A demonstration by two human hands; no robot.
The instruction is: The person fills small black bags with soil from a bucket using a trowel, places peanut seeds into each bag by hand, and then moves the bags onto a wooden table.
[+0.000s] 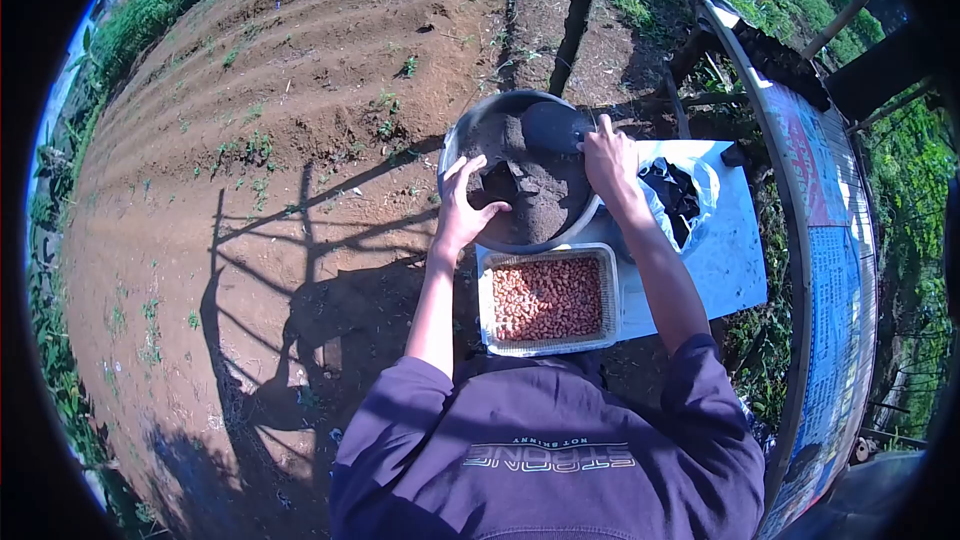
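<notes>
My left hand [463, 208] is at the left side of a round grey basin [449, 155] of dark soil [545, 215]. Its thumb and fingers curve around a small black plastic bag [502, 181], which sits mouth up on the soil. At the basin's right rim, my right hand [609, 159] is closed on the handle of a dark trowel [553, 128]. The trowel's broad blade lies over the soil at the back of the basin. The handle is mostly hidden in my fist.
A white basket [612, 285] of reddish-brown seeds or beans stands in front of the basin on a pale blue-white tabletop [725, 280]. To the right, a white plastic bag [708, 180] holds black plastic pieces. A printed banner panel [830, 230] curves along the right; ridged soil [330, 50] lies left.
</notes>
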